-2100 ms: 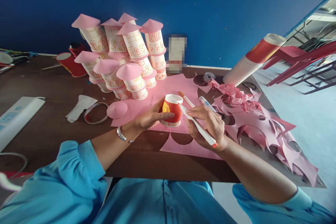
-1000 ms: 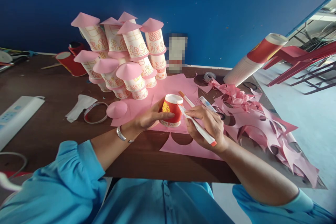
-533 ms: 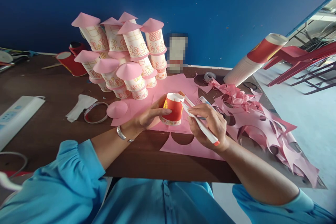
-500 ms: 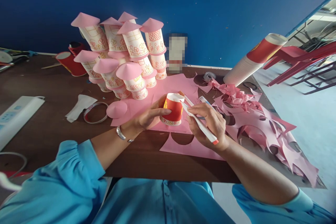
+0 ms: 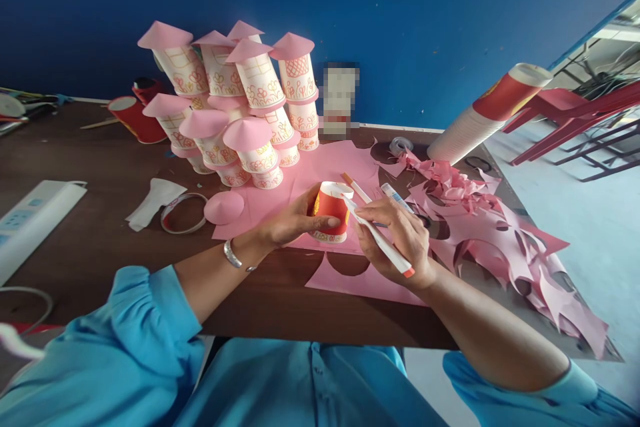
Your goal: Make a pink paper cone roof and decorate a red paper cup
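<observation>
My left hand (image 5: pixel 300 220) is wrapped round a red paper cup (image 5: pixel 332 212), its thumb across the front. The cup has a white rim and a white band with a small drawn pattern at its base. In my right hand (image 5: pixel 400 233) is a white marker pen (image 5: pixel 383 243) with an orange-red end; its tip is at the cup's rim. A second pen (image 5: pixel 356 187) and a glue stick (image 5: pixel 395 195) lie just beyond my right hand. Under both hands spreads pink paper (image 5: pixel 335 163).
Paper-cup towers (image 5: pixel 257 83) with pink cone roofs stand at the back left. A loose pink cone (image 5: pixel 224 207) and a tape roll (image 5: pixel 183 213) lie left. Pink scraps (image 5: pixel 493 227) and a leaning cup stack (image 5: pixel 493 113) are right. A power strip (image 5: pixel 43 223) is far left.
The cup in my left hand has shifted slightly down and turned a little, with the thumb lower across its front. The marker tip stays close to the rim.
</observation>
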`<move>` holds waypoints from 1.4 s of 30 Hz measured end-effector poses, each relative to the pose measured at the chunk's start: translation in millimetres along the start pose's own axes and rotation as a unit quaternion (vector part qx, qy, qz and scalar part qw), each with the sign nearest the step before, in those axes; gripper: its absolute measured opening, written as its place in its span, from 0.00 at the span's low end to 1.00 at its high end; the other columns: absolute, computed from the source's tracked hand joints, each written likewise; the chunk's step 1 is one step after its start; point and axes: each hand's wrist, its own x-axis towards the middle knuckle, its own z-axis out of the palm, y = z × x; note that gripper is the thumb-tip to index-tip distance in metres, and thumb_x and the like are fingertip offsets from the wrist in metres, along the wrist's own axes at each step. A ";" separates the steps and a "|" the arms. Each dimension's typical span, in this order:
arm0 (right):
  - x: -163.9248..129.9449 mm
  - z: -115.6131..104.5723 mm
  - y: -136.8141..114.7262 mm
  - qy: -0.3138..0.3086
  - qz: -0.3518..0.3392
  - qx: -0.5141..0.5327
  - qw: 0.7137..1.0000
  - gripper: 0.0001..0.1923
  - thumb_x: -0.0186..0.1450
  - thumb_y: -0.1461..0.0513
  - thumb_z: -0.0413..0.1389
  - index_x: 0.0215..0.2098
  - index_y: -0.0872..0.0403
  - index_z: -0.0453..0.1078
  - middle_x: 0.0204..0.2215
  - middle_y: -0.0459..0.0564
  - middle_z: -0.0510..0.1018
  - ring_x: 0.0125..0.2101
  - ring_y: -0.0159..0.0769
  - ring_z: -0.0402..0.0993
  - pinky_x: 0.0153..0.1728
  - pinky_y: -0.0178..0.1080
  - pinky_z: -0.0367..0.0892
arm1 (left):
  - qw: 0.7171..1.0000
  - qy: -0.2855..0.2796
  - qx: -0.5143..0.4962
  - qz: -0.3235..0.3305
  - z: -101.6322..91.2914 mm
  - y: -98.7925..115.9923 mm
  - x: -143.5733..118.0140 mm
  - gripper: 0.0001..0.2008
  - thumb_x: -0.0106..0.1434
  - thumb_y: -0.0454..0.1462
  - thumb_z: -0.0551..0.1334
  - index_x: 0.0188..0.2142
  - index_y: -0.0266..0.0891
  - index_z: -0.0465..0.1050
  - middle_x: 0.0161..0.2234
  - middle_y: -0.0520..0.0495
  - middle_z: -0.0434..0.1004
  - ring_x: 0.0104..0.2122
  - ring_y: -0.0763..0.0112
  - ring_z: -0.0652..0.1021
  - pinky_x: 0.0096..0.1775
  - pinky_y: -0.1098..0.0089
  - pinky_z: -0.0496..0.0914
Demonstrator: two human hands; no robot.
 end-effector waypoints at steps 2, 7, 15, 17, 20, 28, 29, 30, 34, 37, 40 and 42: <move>0.8 0.0 -1.1 0.000 -0.007 0.000 1.000 0.16 0.72 0.70 0.60 0.55 0.49 0.73 0.37 0.50 0.88 0.35 0.40 0.88 0.38 0.40 0.81 | 1.000 0.000 0.003 0.010 1.6 1.2 0.3 0.38 0.59 0.49 0.80 0.65 0.45 0.72 0.56 0.43 0.82 0.53 0.54 0.79 0.54 0.58 0.73; -0.5 1.9 -0.9 -0.005 -0.010 -0.001 1.000 0.15 0.72 0.71 0.61 0.54 0.51 0.73 0.36 0.50 0.87 0.36 0.39 0.88 0.38 0.38 0.80 | 1.000 0.011 0.006 0.007 3.2 1.6 0.5 0.38 0.58 0.49 0.81 0.63 0.43 0.73 0.50 0.46 0.80 0.50 0.59 0.79 0.53 0.60 0.73; -0.4 1.3 -0.7 -0.011 -0.014 -0.004 1.000 0.15 0.72 0.71 0.61 0.54 0.51 0.72 0.35 0.49 0.87 0.35 0.39 0.88 0.38 0.38 0.79 | 1.000 0.015 0.006 -0.002 2.9 1.6 0.9 0.37 0.56 0.49 0.82 0.60 0.43 0.73 0.49 0.45 0.80 0.49 0.59 0.79 0.51 0.60 0.74; -0.8 1.5 -0.3 -0.011 -0.011 -0.008 1.000 0.15 0.72 0.70 0.62 0.54 0.51 0.73 0.36 0.50 0.87 0.34 0.39 0.88 0.38 0.38 0.80 | 1.000 0.014 0.005 0.002 3.3 1.8 1.2 0.37 0.56 0.48 0.82 0.60 0.43 0.74 0.49 0.45 0.80 0.48 0.58 0.79 0.50 0.60 0.74; -1.4 1.9 0.1 -0.012 -0.008 -0.015 1.000 0.14 0.72 0.70 0.61 0.54 0.51 0.72 0.37 0.51 0.88 0.35 0.39 0.88 0.39 0.39 0.80 | 1.000 0.006 0.003 0.008 4.2 2.9 1.5 0.37 0.56 0.49 0.82 0.60 0.43 0.74 0.49 0.45 0.81 0.48 0.59 0.79 0.50 0.61 0.74; -1.0 0.0 -1.5 -0.025 0.000 -0.025 0.999 0.14 0.72 0.69 0.61 0.54 0.50 0.73 0.36 0.49 0.87 0.34 0.38 0.88 0.37 0.38 0.80 | 1.000 0.015 -0.002 -0.008 4.0 4.0 0.2 0.36 0.56 0.49 0.82 0.59 0.42 0.73 0.48 0.46 0.80 0.48 0.58 0.79 0.51 0.60 0.73; -1.2 -0.2 -1.5 -0.025 0.002 -0.026 0.999 0.14 0.71 0.69 0.61 0.53 0.50 0.73 0.36 0.49 0.87 0.34 0.39 0.88 0.37 0.38 0.79 | 1.000 0.015 -0.003 -0.006 3.9 4.0 0.3 0.36 0.57 0.48 0.82 0.59 0.43 0.73 0.48 0.46 0.80 0.48 0.58 0.79 0.51 0.59 0.73; -1.4 -0.4 -1.6 -0.025 0.003 -0.027 0.999 0.14 0.71 0.70 0.61 0.53 0.50 0.73 0.36 0.49 0.88 0.34 0.39 0.88 0.37 0.38 0.79 | 1.000 0.014 -0.004 -0.004 3.8 4.1 0.3 0.36 0.57 0.48 0.82 0.60 0.43 0.73 0.48 0.46 0.80 0.48 0.59 0.78 0.52 0.60 0.73; -1.0 -0.6 -1.7 -0.021 0.004 -0.022 1.000 0.14 0.70 0.70 0.62 0.52 0.51 0.74 0.36 0.50 0.88 0.34 0.39 0.88 0.36 0.38 0.79 | 1.000 0.013 -0.005 -0.002 2.9 3.6 0.3 0.36 0.58 0.47 0.81 0.62 0.43 0.73 0.48 0.46 0.81 0.48 0.59 0.78 0.50 0.60 0.73; 0.2 -0.9 -1.7 -0.018 0.004 -0.023 1.000 0.14 0.70 0.70 0.61 0.52 0.50 0.73 0.36 0.49 0.88 0.33 0.39 0.88 0.37 0.40 0.80 | 1.000 0.013 -0.008 -0.007 1.1 1.5 -0.4 0.36 0.59 0.47 0.81 0.63 0.43 0.73 0.46 0.46 0.80 0.46 0.60 0.78 0.48 0.61 0.73; 1.2 -1.6 -1.4 -0.017 0.004 -0.026 1.000 0.16 0.70 0.70 0.61 0.52 0.48 0.73 0.36 0.48 0.89 0.32 0.39 0.88 0.38 0.40 0.80 | 1.000 0.015 -0.007 -0.009 -1.3 -1.0 -1.1 0.36 0.59 0.46 0.81 0.63 0.44 0.74 0.46 0.46 0.80 0.46 0.60 0.78 0.47 0.62 0.73; 1.6 -2.4 -1.4 -0.015 0.004 -0.025 1.000 0.15 0.69 0.70 0.60 0.51 0.49 0.73 0.36 0.48 0.89 0.32 0.38 0.88 0.37 0.39 0.80 | 1.000 0.019 -0.003 -0.008 -2.6 -2.2 -1.3 0.35 0.59 0.46 0.81 0.63 0.44 0.75 0.47 0.45 0.81 0.46 0.59 0.79 0.48 0.61 0.73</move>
